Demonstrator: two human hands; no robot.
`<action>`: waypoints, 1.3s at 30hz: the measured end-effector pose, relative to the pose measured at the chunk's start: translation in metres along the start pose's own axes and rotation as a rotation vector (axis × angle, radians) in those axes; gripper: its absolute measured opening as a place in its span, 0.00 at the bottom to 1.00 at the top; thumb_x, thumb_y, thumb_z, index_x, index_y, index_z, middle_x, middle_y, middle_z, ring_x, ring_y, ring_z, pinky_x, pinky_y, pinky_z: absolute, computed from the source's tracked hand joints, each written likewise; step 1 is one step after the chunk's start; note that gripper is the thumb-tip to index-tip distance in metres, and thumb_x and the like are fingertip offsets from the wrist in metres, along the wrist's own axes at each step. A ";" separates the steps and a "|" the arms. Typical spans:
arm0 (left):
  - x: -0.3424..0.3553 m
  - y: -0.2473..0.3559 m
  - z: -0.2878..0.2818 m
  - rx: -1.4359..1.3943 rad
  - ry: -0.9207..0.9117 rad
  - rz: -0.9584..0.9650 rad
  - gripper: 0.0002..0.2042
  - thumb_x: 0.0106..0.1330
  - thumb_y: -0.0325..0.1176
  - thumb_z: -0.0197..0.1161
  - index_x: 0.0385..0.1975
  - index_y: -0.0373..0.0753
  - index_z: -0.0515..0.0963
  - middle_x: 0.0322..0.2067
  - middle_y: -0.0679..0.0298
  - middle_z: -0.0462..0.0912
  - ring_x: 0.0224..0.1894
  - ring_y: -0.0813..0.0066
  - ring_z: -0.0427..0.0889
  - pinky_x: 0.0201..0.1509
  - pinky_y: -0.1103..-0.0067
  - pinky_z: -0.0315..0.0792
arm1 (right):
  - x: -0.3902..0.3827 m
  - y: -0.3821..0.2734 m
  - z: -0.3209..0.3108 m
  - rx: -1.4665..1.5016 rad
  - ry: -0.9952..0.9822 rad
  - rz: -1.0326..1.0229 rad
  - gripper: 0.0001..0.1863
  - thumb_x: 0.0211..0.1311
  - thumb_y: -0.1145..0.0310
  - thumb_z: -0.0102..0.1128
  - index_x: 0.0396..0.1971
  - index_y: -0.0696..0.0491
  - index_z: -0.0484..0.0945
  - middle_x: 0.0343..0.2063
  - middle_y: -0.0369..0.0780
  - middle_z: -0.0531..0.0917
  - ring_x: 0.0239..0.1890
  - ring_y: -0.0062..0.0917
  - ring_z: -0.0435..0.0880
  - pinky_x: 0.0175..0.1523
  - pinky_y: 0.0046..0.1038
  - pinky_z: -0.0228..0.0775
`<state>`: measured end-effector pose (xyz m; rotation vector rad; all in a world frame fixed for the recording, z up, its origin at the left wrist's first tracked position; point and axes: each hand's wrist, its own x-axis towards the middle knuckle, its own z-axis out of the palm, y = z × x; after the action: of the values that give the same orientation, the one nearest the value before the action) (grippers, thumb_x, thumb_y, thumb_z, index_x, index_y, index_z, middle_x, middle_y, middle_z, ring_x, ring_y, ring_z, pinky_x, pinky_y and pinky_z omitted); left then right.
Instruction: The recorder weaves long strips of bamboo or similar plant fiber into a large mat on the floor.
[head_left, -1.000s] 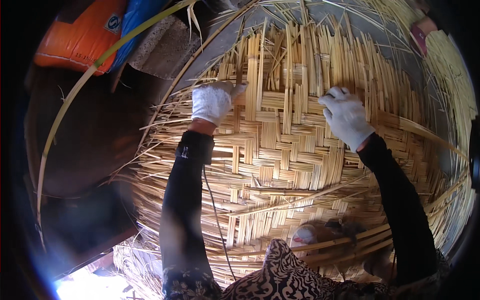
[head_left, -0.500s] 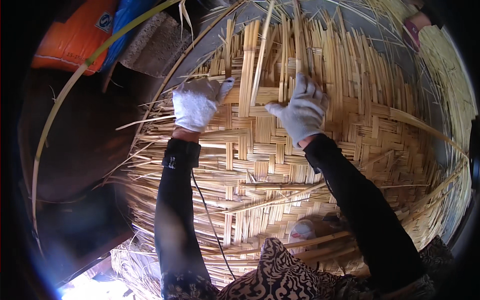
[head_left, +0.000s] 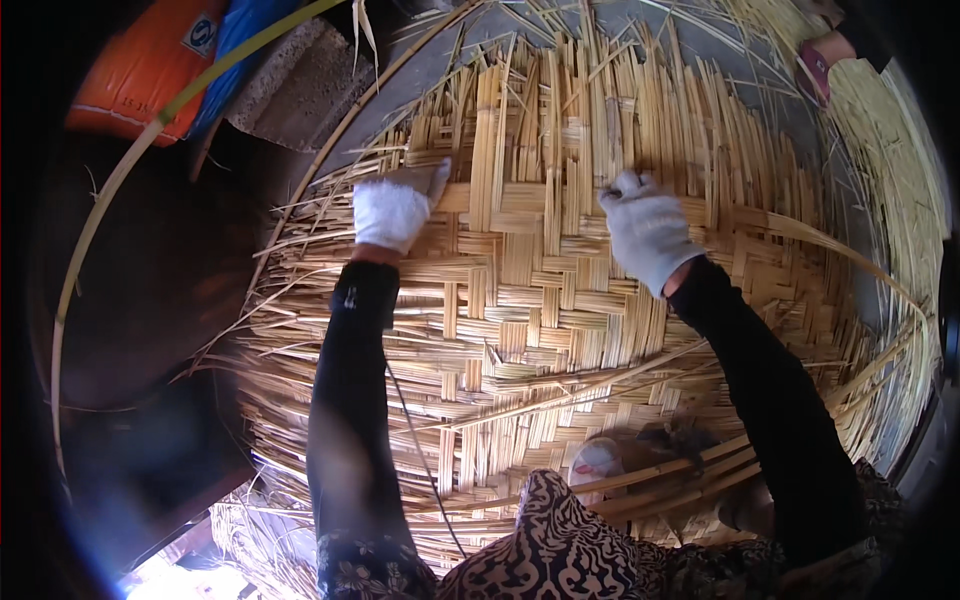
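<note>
A large mat of flat split reeds (head_left: pixel 520 330) lies in front of me, woven over and under, with loose upright strip ends along its far side. One wide reed strip (head_left: pixel 525 196) runs crosswise through these uprights and bends away to the right. My left hand (head_left: pixel 393 212), in a white glove, is closed at the strip's left part; its fingertips are partly hidden. Farther right, my right hand (head_left: pixel 650 232), gloved too, is curled closed over the same strip, among the upright reeds. Between the hands, a broad upright reed (head_left: pixel 485 150) crosses over the strip.
An orange sack (head_left: pixel 140 75), a blue bag (head_left: pixel 235 60) and a rough concrete block (head_left: pixel 300 85) stand at the far left. A long reed (head_left: pixel 100 215) arches there. Someone's foot (head_left: pixel 815 70) shows at the far right, beside loose straw (head_left: pixel 880 130).
My right hand has moved right along the strip and gone from spread fingers to a closed fist. My left hand stays near the strip's left part. The upright reeds between them have shifted.
</note>
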<state>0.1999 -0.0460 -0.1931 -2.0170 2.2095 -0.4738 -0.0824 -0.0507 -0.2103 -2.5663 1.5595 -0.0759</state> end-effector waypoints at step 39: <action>-0.027 0.122 -0.085 -1.447 -0.874 0.299 0.16 0.49 0.36 0.63 0.39 0.39 0.75 0.42 0.59 0.76 0.45 0.69 0.74 0.47 0.75 0.70 | -0.201 0.190 -0.177 -0.142 -0.556 0.013 0.09 0.56 0.61 0.50 0.34 0.48 0.74 0.26 0.37 0.77 0.29 0.26 0.77 0.36 0.27 0.70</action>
<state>0.0619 0.0019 -0.1534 -1.4453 2.1343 2.0821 -0.3631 0.0250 -0.0568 -2.3751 1.3950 0.7079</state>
